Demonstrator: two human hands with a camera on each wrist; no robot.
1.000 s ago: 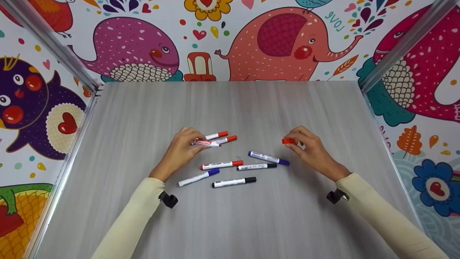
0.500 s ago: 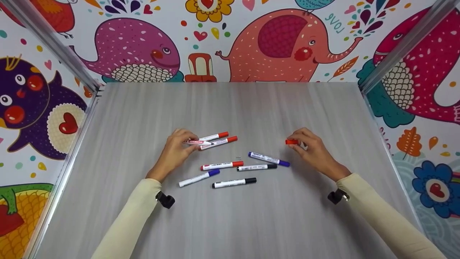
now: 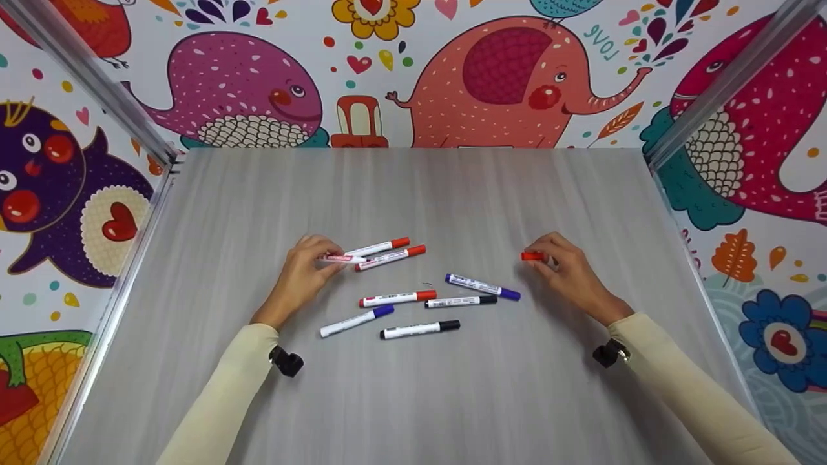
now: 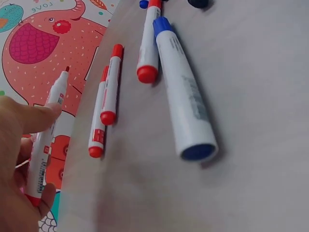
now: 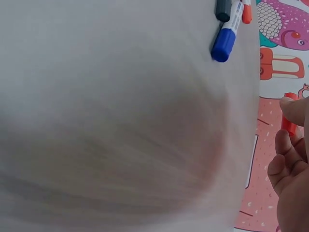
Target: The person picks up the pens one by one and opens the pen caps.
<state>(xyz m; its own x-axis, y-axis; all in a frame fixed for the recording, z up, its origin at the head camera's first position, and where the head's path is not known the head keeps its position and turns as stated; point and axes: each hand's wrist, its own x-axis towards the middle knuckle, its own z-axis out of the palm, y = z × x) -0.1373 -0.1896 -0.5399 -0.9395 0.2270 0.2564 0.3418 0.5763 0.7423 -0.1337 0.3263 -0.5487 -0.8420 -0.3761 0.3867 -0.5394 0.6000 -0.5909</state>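
My left hand grips an uncapped red marker above the table, its bare red tip pointing away from the palm. On the right, my right hand pinches a red marker cap between thumb and fingers; the right wrist view shows this red cap too. Close beside the left hand lie two capped red markers side by side. A third red marker rests nearer the middle.
Two blue markers and two black markers lie on the grey table. Printed walls with metal corner posts border the table's back and sides.
My left hand has drawn left with the uncapped marker, and my right hand has moved slightly right with the cap. The gap between them has widened; the markers on the table stay put.
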